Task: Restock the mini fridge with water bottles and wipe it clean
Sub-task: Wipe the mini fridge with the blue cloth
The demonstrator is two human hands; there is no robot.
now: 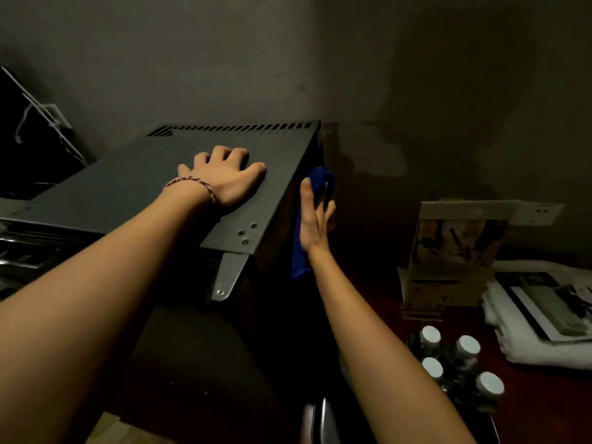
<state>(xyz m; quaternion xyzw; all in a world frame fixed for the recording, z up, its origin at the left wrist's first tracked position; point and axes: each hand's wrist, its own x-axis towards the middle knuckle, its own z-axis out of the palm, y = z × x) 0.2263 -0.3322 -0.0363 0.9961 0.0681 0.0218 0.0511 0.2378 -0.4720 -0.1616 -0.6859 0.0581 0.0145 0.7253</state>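
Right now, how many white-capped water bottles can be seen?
4, clustered on the floor at lower right: back left, back right, front left, front right. Others may be hidden.

Printed card (448,251) and magazine (551,302) — dim, blurred, no text legible
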